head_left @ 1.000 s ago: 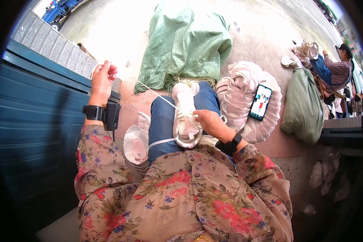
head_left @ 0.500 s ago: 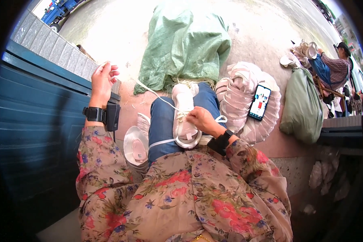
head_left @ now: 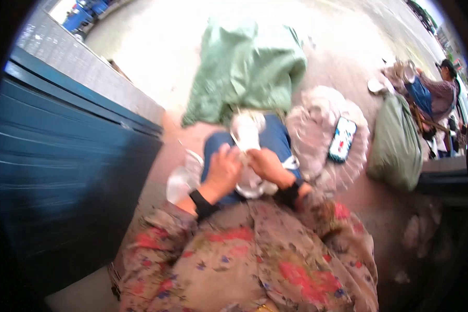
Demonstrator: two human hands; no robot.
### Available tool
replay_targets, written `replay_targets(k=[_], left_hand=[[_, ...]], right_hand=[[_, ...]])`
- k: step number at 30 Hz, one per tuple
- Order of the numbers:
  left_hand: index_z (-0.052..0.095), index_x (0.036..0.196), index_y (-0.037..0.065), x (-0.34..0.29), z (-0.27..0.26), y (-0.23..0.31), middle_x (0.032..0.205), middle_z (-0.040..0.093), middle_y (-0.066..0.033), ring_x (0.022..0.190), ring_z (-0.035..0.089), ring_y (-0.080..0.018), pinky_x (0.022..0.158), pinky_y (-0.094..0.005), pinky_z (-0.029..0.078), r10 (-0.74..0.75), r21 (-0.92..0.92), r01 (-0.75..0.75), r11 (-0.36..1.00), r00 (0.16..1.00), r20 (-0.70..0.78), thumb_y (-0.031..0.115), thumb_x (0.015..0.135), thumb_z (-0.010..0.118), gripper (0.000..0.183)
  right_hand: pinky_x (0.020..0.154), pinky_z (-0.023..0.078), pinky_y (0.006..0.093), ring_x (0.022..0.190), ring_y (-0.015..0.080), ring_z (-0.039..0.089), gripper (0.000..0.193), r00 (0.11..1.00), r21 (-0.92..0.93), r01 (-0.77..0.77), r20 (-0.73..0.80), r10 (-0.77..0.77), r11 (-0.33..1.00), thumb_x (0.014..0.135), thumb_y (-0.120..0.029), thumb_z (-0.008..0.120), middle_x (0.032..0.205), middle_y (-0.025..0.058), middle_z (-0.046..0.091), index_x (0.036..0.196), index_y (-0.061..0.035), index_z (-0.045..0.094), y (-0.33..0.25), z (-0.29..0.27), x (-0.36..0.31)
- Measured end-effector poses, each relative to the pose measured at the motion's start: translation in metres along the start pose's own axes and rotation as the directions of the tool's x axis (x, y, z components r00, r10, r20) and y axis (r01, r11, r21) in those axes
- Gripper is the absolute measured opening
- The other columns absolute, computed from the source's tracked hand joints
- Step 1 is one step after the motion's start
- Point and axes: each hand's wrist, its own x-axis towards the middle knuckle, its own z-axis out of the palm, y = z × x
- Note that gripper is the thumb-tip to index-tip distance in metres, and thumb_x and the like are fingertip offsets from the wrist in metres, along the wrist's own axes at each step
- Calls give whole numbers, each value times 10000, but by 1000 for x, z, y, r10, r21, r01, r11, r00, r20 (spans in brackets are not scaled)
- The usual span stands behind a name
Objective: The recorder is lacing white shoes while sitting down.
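Observation:
A white and pale pink lace-up shoe (head_left: 246, 132) lies across my lap on blue trousers, its toe pointing away from me. My right hand (head_left: 269, 166) is closed over the lacing at the shoe's right side, fingers curled in a pinch. Against the left side is my left hand (head_left: 226, 167), close beside the right one; motion smears its fingers. The laces between the hands are blurred and mostly covered. A white loop (head_left: 291, 163) shows at my right knee.
Right of my knees sits a pile of stacked pale shoes (head_left: 317, 140) with a phone (head_left: 342, 139) on it. More pale shoes (head_left: 182, 182) lie left. Ahead is a green woven sack (head_left: 247, 67); another sack (head_left: 398, 140) and a seated person (head_left: 437, 93) are right. A blue panel (head_left: 62, 171) borders the left.
My left hand has come down and right, from raised out left with a stretched lace to beside the shoe. My right hand stays at the lacing. The whole view has shifted slightly.

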Motion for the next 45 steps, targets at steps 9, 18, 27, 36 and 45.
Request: replay_targets(k=[9,18,27,36,45], left_hand=[[628,791,75,-19,11,17,1077,496,-92,1051,420,-310,770,-466,378,-197,-53,205,977,971,136,231,754,558,175],[606,698,54,-4,23,-5,1033,531,-84,1002,463,-290,805,-407,407,-215,-312,230,922,973,81,210,745,625,165],[570,768,2,-98,-68,-144,853,529,-188,850,491,-372,716,-471,428,-706,180,727,663,687,-174,59,638,537,145],[656,726,28,-206,-66,-256,764,604,-218,729,592,-358,672,-440,469,-579,400,419,815,593,559,323,747,565,310],[548,945,2,-14,-5,-74,829,604,-171,793,586,-326,698,-380,462,-291,-466,297,833,953,88,71,803,475,174]], right_hand=[[575,427,208,652,56,506,350,922,661,-381,326,210,647,763,-88,613,764,-7,560,1065,69,532,14,-2,-18],[594,432,225,666,76,524,248,927,575,-351,327,186,739,740,-131,626,757,24,586,933,21,597,22,-2,-6],[653,444,419,729,377,560,212,977,185,-135,-137,162,973,772,-193,563,777,177,584,891,-21,525,-2,13,-8],[523,378,237,556,103,435,135,742,376,72,-639,203,924,826,-165,477,644,7,492,715,-92,507,-7,-198,-21],[659,418,234,642,103,480,238,522,435,155,-798,300,887,859,-139,511,694,6,505,1063,-18,515,13,-220,-35]])
